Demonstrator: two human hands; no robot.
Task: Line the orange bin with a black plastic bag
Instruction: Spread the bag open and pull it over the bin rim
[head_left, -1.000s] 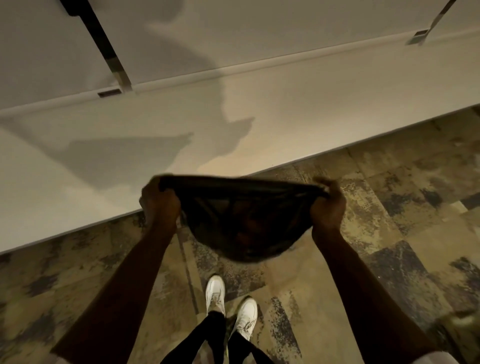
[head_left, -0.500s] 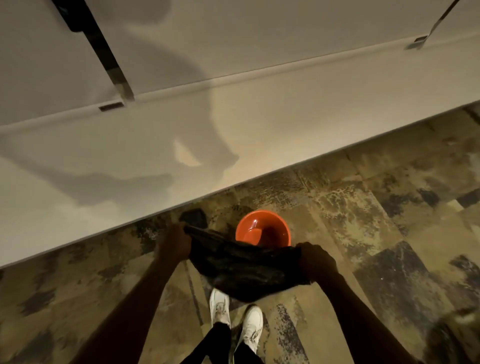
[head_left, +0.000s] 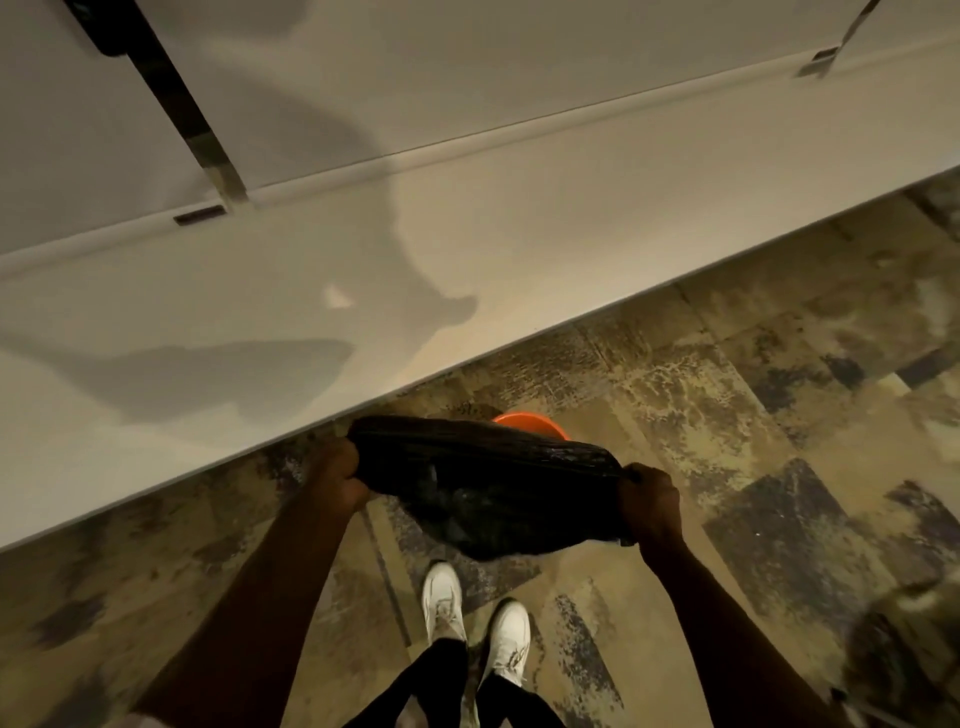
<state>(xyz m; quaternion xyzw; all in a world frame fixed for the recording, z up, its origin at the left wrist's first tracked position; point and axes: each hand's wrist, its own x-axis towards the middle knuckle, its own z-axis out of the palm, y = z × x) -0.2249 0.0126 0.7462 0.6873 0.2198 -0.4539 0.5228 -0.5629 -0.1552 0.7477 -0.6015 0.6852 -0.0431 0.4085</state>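
Note:
A black plastic bag (head_left: 488, 488) is stretched wide between my two hands over the floor. My left hand (head_left: 335, 475) grips its left edge and my right hand (head_left: 649, 501) grips its right edge, both fists closed on the plastic. Only a sliver of the orange bin (head_left: 532, 423) shows past the bag's far edge; the rest of the bin is hidden under the bag. The bin stands on the floor close to the base of a white wall.
A white wall panel (head_left: 363, 270) runs diagonally just beyond the bin, with a dark metal strip (head_left: 176, 104) on it. My white shoes (head_left: 472, 623) stand right behind the bag on a mottled brown floor (head_left: 753, 441).
The bag went down from chest height toward the floor, then forward and slightly up, so it now covers most of the bin that showed half a second ago.

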